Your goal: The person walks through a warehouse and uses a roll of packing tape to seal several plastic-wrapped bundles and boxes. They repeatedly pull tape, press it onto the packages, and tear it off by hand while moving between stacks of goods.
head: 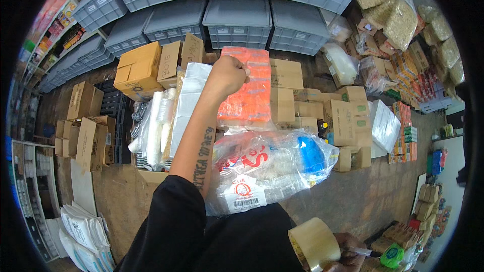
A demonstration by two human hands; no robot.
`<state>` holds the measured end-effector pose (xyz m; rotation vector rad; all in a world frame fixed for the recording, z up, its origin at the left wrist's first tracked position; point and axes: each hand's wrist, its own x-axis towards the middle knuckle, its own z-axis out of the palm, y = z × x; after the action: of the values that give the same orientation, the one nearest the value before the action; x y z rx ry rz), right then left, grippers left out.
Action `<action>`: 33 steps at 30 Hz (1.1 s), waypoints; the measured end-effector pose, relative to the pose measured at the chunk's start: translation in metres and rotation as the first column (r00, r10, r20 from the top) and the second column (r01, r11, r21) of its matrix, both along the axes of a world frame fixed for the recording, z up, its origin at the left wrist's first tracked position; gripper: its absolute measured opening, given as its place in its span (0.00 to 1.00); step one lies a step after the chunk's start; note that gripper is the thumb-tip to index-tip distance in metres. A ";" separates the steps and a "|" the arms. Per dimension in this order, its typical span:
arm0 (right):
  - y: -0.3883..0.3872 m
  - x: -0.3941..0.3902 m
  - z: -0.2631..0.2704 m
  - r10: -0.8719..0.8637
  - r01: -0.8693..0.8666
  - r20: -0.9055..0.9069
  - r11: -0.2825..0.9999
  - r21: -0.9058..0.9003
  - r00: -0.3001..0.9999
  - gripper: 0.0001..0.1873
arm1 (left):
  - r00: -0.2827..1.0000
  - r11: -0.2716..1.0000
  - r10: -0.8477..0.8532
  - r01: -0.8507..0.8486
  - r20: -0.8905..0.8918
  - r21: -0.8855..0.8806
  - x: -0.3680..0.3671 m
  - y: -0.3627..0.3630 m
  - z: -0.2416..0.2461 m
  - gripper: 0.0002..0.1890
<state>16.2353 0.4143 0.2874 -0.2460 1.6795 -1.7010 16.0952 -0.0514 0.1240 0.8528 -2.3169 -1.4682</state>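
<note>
My left hand [230,74] is over the upper left part of an orange plastic-wrapped pack [245,100], fingers curled. Whether they pinch its wrapping is hidden by the hand. My right hand [349,251], low at the right, holds a wide roll of packing tape [315,243] and a marker pen [361,251]. A large clear plastic bag [280,185] with printing and a barcode label lies between my torso and the orange pack. Left of the orange pack, partly behind my forearm, stands a white wrapped pack [191,98].
An open carton [151,175] holds sleeves of clear plastic cups [157,121]. Cardboard boxes [340,121] stand at the right and an orange-brown carton [138,68] at the left. Grey lidded crates [238,19] line the far side. Folded white sacks [85,230] lie lower left.
</note>
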 end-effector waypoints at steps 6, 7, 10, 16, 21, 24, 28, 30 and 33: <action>-0.043 -0.004 0.020 -0.119 0.110 0.124 0.991 0.081 0.985 0.35 | 0.931 0.985 -0.160 0.171 0.328 -0.006 -0.016 -0.002 -0.063 0.11; -0.048 -0.006 0.021 -0.094 0.074 0.172 0.990 0.118 0.981 0.35 | 0.939 0.989 -0.144 0.143 0.311 0.027 -0.017 -0.001 -0.070 0.11; -0.060 -0.006 0.019 -0.074 0.067 0.184 0.997 0.043 0.980 0.34 | 0.926 0.983 -0.169 0.131 0.338 0.131 -0.017 -0.001 -0.083 0.12; -0.065 0.000 0.014 -0.165 0.163 0.255 0.986 0.027 0.953 0.32 | 0.879 0.982 -0.185 0.154 0.440 0.105 -0.017 -0.016 -0.100 0.11; -0.053 0.008 0.004 -0.129 0.149 0.282 0.988 -0.050 0.951 0.30 | 0.599 0.824 -0.390 0.566 0.700 -0.025 -0.015 0.006 -0.143 0.13; -0.043 0.013 -0.006 -0.157 0.171 0.242 0.984 -0.041 0.957 0.30 | 0.243 0.264 -0.702 0.962 0.669 -0.073 -0.004 0.037 -0.160 0.18; -0.031 0.020 -0.013 -0.135 0.138 0.229 0.990 0.006 0.964 0.30 | 0.441 0.573 -0.399 0.805 0.804 -0.156 0.033 0.051 -0.139 0.26; -0.026 0.023 -0.014 -0.141 0.158 0.216 0.986 -0.061 0.966 0.29 | 0.640 0.643 -0.384 0.702 0.665 -0.305 0.061 0.061 -0.113 0.27; -0.020 0.025 -0.017 -0.155 0.168 0.265 0.985 -0.026 0.952 0.29 | 0.832 0.723 -0.393 0.543 0.391 -0.427 0.067 0.081 -0.060 0.32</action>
<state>16.2599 0.3941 0.2705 0.0960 1.4966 -1.8074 16.1625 0.0299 0.0636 0.3206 -3.1024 -0.7783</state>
